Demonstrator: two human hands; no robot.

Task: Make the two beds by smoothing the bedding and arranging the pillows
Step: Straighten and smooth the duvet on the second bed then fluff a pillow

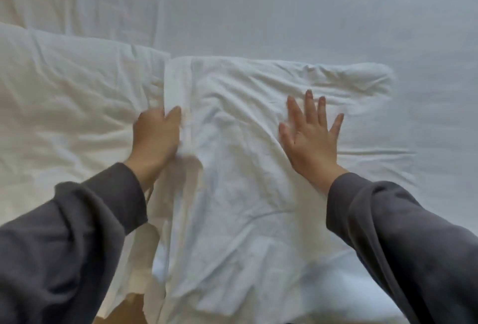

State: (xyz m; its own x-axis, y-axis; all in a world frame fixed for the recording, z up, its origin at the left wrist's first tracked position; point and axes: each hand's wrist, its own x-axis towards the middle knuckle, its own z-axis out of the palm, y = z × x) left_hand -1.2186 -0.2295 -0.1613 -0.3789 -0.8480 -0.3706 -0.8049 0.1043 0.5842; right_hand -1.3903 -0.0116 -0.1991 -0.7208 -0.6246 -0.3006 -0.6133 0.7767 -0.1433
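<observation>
A white, creased pillow (248, 194) lies in front of me on the white bed sheet (310, 13). My left hand (155, 135) grips the pillow's open left hem, fingers curled under the fabric and thumb on top. My right hand (310, 135) lies flat on the pillow's upper right part, fingers spread and straight. A second white pillow (67, 106) lies to the left, its right edge meeting the first pillow beside my left hand. Grey sleeves cover both my arms.
A further pillow or fold of bedding (77, 0) shows at the top left. Smooth sheet stretches across the top and right. A strip of brown surface (121, 310) shows at the bottom edge below the pillows.
</observation>
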